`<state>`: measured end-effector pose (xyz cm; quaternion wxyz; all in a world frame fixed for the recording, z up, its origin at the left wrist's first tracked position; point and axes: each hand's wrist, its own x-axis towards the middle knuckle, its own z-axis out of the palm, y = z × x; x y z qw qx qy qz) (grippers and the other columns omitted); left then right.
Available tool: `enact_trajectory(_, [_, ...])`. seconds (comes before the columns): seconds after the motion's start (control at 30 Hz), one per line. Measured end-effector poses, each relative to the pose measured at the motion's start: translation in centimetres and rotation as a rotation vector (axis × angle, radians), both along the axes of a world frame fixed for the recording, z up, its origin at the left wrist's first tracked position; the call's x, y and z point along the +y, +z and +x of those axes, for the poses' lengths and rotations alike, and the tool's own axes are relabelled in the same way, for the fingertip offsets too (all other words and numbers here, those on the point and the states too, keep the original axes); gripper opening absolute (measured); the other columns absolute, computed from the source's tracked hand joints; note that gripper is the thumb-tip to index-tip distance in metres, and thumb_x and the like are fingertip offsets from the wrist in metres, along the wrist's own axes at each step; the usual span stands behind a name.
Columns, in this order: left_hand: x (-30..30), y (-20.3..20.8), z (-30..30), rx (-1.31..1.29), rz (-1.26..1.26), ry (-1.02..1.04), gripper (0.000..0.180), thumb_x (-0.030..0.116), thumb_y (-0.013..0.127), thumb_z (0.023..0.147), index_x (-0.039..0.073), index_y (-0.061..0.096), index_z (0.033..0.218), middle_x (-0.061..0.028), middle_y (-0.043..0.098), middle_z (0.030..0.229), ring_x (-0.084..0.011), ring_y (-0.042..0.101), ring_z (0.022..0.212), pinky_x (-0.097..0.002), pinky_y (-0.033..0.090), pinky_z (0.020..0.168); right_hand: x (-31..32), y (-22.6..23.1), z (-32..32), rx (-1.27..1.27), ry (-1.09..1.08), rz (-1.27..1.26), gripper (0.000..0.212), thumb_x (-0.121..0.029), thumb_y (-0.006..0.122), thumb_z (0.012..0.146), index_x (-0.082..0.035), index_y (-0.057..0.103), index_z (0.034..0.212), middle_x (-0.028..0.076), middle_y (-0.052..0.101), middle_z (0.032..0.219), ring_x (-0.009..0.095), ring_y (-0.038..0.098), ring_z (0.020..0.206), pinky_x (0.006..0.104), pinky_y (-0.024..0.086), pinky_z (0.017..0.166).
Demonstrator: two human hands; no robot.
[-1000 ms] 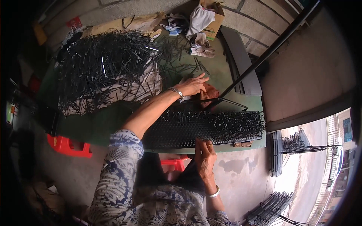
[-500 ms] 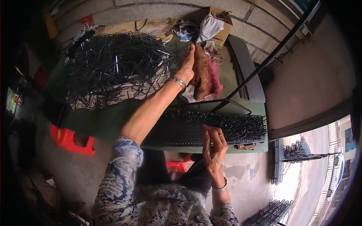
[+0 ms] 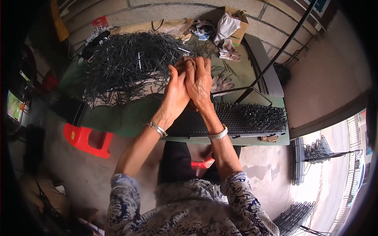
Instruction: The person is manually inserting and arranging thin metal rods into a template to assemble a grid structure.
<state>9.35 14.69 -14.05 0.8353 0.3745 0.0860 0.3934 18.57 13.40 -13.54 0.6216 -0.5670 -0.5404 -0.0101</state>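
**Hands pressed together over the pin pile**

Both hands are raised above the green table (image 3: 130, 118). The left hand (image 3: 175, 92) and right hand (image 3: 199, 80) are held palm to palm, fingers extended upward and close together. What is clamped between the palms cannot be told; a few thin dark pins may be there, but the contact is hidden.

The pile of thin black metal pins (image 3: 126, 65) lies on the table just left of the hands, tangled and loose. A black spiked board (image 3: 236, 118), pins standing upright in rows, sits at the near table edge, directly under the wrists. A grey work glove (image 3: 222, 83) lies just right of the hands. A red stool (image 3: 88, 138) stands on the floor beside the table.

Handling judgement: single pins are judged light, stiff, slippery and sharp-ended. A small bundle would best be taken at mid-length, ends aligned. Pulled from the pile, the strands are likely to snag.
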Motion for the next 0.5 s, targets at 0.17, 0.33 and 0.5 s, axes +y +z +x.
enact_trajectory(0.17, [-0.1, -1.7, -4.2, 0.102, 0.020, -0.037, 0.081, 0.069, 0.025, 0.095, 0.012, 0.025, 0.152, -0.0069, 0.025, 0.157, -0.0222, 0.025, 0.143, -0.0430, 0.018, 0.117, 2.4, -1.4, -0.2, 0.180, 0.072, -0.195, 0.032, -0.029, 0.046, 0.099, -0.001, 0.059, 0.095, 0.022, 0.066, 0.083, 0.040, 0.063, 0.078, 0.0438, 0.049, 0.071])
enact_trajectory(0.33, [-1.1, -0.8, -6.7, 0.588, 0.315, 0.202, 0.076, 0.063, 0.039, 0.095, 0.012, 0.029, 0.151, -0.0062, 0.025, 0.158, -0.0287, 0.025, 0.143, -0.0473, 0.022, 0.114, 1.0, -0.5, 1.6, 0.761, 0.341, -0.085, 0.056, -0.045, 0.030, 0.105, 0.002, 0.061, 0.106, 0.013, 0.068, 0.095, 0.022, 0.064, 0.085, 0.0328, 0.050, 0.080])
enact_trajectory(0.5, [4.4, -6.5, -2.4, 0.492, 0.859, 0.778, 0.066, 0.035, 0.054, 0.098, 0.010, 0.024, 0.152, -0.0125, 0.024, 0.156, -0.0226, 0.022, 0.144, -0.0377, 0.017, 0.118, -2.2, 2.0, -5.0, 0.890, 0.613, -0.174, 0.068, -0.055, 0.024, 0.102, -0.002, 0.044, 0.139, 0.013, 0.051, 0.136, 0.020, 0.046, 0.126, 0.0306, 0.033, 0.109])
